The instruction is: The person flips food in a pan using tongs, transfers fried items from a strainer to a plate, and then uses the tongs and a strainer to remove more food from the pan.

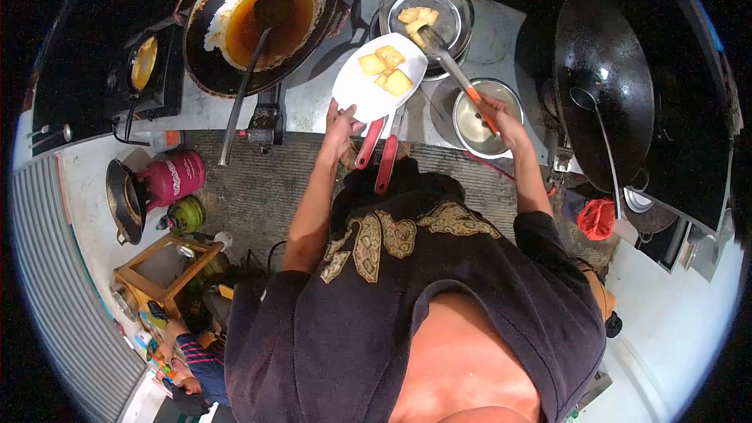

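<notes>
My left hand (pixel 340 127) grips the near edge of a white plate (pixel 351 94) that carries several golden fried pieces (pixel 389 56), which look like tofu. Closed around the orange grip of metal tongs (pixel 454 70) is my right hand (pixel 504 121). The tips of the tongs reach over the rim of a round steel pan (pixel 388 1) and touch or nearly touch the fried pieces (pixel 417 19) inside it. Whether a piece is pinched cannot be made out. Below my right hand stands a steel bowl (pixel 462 129) with pale liquid in it.
Two red-handled utensils (pixel 377 153) jut over the counter's front edge near the plate. A wok (pixel 205 70) of brown oil with a ladle stands left; another dark wok (pixel 603 39) stands right. At lower left are a pink gas cylinder (pixel 176 176) and another person (pixel 200 368).
</notes>
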### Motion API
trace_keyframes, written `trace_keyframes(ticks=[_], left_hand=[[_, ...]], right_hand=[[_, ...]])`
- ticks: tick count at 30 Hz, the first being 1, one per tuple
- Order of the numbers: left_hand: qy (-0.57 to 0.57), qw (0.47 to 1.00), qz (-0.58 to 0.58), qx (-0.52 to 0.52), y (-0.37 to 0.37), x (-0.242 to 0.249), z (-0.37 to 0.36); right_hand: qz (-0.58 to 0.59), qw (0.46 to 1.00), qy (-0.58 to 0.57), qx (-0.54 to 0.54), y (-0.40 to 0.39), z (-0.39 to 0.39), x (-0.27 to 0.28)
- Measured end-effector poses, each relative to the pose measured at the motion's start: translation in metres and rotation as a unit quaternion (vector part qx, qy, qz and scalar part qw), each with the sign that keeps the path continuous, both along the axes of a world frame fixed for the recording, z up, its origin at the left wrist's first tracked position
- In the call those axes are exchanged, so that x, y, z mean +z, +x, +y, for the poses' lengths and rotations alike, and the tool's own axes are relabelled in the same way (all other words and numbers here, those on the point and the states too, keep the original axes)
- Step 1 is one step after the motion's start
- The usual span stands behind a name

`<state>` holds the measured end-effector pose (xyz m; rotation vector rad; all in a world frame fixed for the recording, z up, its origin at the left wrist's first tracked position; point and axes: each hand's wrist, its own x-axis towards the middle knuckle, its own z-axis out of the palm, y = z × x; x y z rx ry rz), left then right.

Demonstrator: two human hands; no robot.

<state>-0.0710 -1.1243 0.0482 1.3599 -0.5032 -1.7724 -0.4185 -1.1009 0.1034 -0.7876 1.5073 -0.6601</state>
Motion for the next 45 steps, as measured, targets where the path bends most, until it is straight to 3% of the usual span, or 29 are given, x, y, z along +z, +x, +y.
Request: trace_keyframes(ticks=[3, 5, 7, 8, 11, 14, 17, 20, 23, 24, 25, 27, 31, 34, 40, 45], left_hand=[[-0.015, 1.000, -0.007, -0.006, -0.007, -0.002, -0.001], [-0.011, 1.000, -0.011, -0.006, -0.012, 0.000, -0.002], [-0.009, 1.000, -0.002, -0.004, -0.015, 0.000, 0.000], [-0.009, 1.000, 0.009, -0.004, -0.016, -0.002, 0.000], [-0.018, 1.000, 0.017, -0.006, -0.019, -0.001, -0.002], [-0.020, 1.000, 0.017, -0.015, -0.019, 0.000, -0.003], [-0.015, 1.000, 0.012, -0.012, -0.015, -0.002, -0.003], [-0.007, 1.000, 0.009, 0.012, -0.012, -0.009, -0.002], [-0.004, 0.999, 0.024, 0.034, -0.006, -0.014, 0.001], [-0.003, 0.999, 0.032, 0.038, -0.003, -0.015, 0.002], [-0.008, 0.998, 0.034, 0.043, -0.001, -0.018, 0.004], [-0.018, 0.998, 0.039, 0.052, 0.003, -0.021, 0.008], [-0.017, 0.996, 0.015, 0.082, 0.007, -0.012, 0.014], [-0.030, 0.997, 0.013, 0.074, 0.012, -0.011, 0.015], [-0.037, 0.996, 0.014, 0.077, 0.011, -0.005, 0.012], [-0.017, 0.997, 0.028, 0.072, 0.014, -0.011, 0.008]], right_hand=[[0.029, 0.996, -0.003, 0.081, 0.000, 0.004, 0.003], [0.162, 0.965, -0.170, 0.118, 0.003, 0.003, 0.011], [0.286, 0.887, -0.328, 0.153, 0.011, 0.001, 0.023], [0.398, 0.856, -0.293, 0.149, 0.024, 0.002, 0.053], [0.531, 0.788, -0.282, 0.135, 0.045, 0.004, 0.078], [0.575, 0.734, -0.316, 0.174, 0.055, 0.008, 0.085], [0.573, 0.736, -0.314, 0.177, 0.058, 0.010, 0.096], [0.530, 0.782, -0.285, 0.165, 0.052, 0.007, 0.105], [0.277, 0.931, -0.218, 0.091, 0.009, -0.014, 0.046], [0.157, 0.970, -0.187, 0.017, 0.005, -0.021, 0.038], [0.133, 0.983, -0.121, 0.031, -0.005, -0.030, 0.025], [0.084, 0.995, 0.011, 0.057, -0.023, -0.047, 0.007], [0.030, 0.986, 0.133, 0.095, -0.022, -0.067, -0.006], [0.025, 0.987, 0.154, 0.043, -0.006, -0.074, 0.000], [-0.065, 0.985, 0.158, 0.037, 0.002, -0.083, -0.027], [0.018, 0.996, 0.082, 0.008, 0.009, -0.078, -0.046]])
